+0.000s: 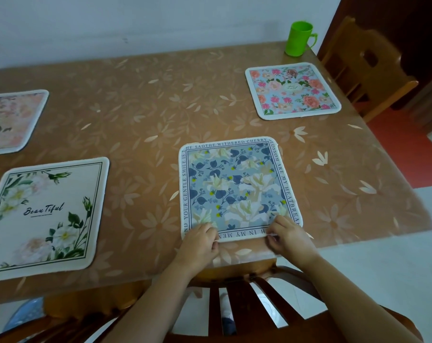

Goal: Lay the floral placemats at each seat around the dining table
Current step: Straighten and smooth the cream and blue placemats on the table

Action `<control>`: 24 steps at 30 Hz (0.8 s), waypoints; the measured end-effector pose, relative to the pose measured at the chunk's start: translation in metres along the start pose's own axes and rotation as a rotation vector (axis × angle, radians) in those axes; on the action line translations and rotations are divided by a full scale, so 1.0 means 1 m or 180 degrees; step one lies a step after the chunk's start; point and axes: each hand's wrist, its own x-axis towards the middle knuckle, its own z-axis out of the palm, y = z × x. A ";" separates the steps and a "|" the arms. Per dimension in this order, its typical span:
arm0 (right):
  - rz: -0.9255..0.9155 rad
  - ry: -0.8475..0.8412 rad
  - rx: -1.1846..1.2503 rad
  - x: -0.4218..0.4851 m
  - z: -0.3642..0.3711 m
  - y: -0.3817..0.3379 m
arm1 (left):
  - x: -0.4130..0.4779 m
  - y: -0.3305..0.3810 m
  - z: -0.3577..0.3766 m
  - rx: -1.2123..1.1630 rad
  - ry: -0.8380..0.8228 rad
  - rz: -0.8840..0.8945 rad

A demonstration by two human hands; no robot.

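Note:
A blue-grey floral placemat (237,186) with lettering round its border lies flat near the table's front edge. My left hand (201,242) pinches its near left corner and my right hand (288,240) pinches its near right corner. A cream placemat (45,214) reading "Beautiful" lies to the left near the front edge. A peach floral placemat (10,120) sits at the far left, cut by the frame. A light-blue placemat with pink roses (293,90) lies at the far right.
The table (140,125) has a brown leaf-patterned cover. A green plastic mug (299,38) stands at the far right corner. A wooden chair (366,68) stands at the right end, and another chair back (237,290) is right below my hands.

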 end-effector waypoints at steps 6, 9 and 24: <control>-0.0080 0.0059 -0.0019 0.000 -0.001 0.000 | 0.001 0.001 -0.003 -0.0048 -0.0017 -0.0024; -0.0105 0.0067 -0.0017 0.002 0.000 -0.002 | -0.004 0.001 -0.003 0.0022 0.0006 0.0021; -0.0087 0.0076 -0.0020 0.001 0.000 -0.008 | -0.012 0.002 -0.009 -0.0014 0.0098 0.0250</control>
